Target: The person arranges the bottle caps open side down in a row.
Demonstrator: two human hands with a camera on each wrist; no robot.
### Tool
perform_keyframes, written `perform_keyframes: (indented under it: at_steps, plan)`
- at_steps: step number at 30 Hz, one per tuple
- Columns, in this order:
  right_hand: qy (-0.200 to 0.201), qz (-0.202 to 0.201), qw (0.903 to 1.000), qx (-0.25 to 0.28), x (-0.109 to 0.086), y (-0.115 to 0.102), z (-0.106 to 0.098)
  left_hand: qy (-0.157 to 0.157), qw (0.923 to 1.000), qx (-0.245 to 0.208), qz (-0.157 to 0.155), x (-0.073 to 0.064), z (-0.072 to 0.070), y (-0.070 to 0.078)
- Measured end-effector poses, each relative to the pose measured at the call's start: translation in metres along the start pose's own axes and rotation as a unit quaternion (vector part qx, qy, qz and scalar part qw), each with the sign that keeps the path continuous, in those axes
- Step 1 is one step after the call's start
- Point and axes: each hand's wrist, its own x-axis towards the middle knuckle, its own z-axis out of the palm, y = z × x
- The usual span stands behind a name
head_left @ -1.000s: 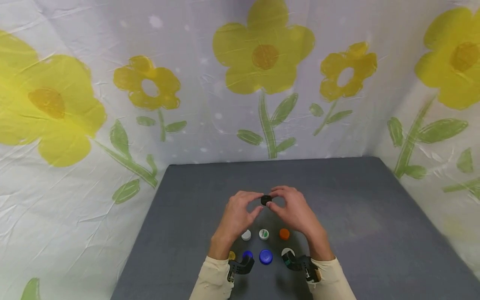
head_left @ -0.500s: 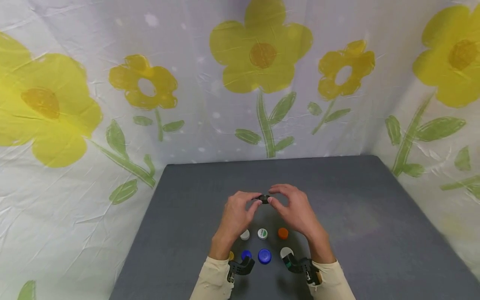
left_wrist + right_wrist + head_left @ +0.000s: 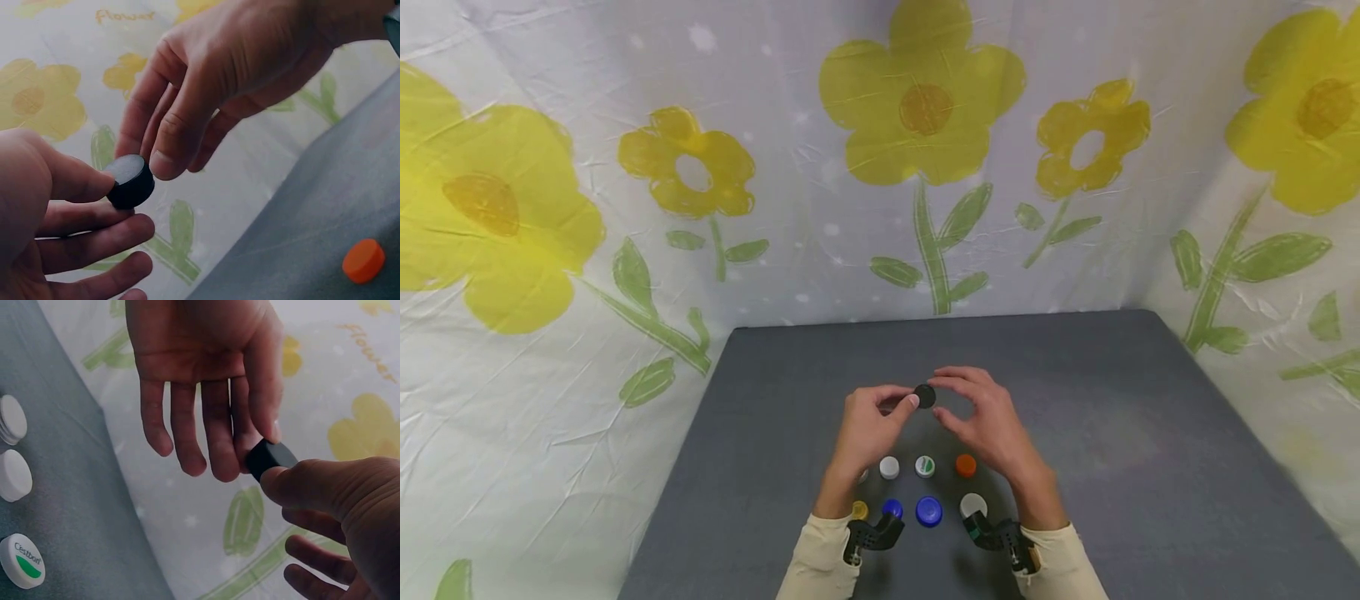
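Note:
A black bottle cap [image 3: 925,396] is held up above the dark table, its flat face turned towards the head camera. My left hand [image 3: 867,427] pinches it between thumb and index finger at its left side. My right hand [image 3: 992,425] is close on the other side, with index fingertip right at the cap's upper edge and thumb spread below it. In the left wrist view, the right thumb [image 3: 167,164] lies beside the black cap's rim. The other left fingers [image 3: 119,237] spread out under it.
Nearer me on the grey table [image 3: 1075,375] lie two rows of caps: a white cap [image 3: 889,467], a white-and-green cap [image 3: 925,467], an orange cap [image 3: 966,466], a yellow cap [image 3: 860,510], blue caps [image 3: 928,512] and a larger white cap [image 3: 973,505]. A flowered curtain [image 3: 805,275] surrounds the table.
The black cap has turned from nearly edge-on to face-on. The right thumb has moved away from it while the left hand keeps its pinch.

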Motion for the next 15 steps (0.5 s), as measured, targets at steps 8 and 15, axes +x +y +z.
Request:
perform_keyframes:
  at_steps: [8, 15]
  plan:
    - [-0.012, -0.002, 0.9997, -0.019, -0.001, 0.005, -0.001, -0.039, 0.9989, 0.021, -0.015, 0.001, 0.001, 0.002]
    - [-0.008, 0.018, 0.9993, -0.031, 0.001, 0.004, -0.012, -0.036, 0.9964, 0.051, 0.057, 0.008, 0.001, 0.014]
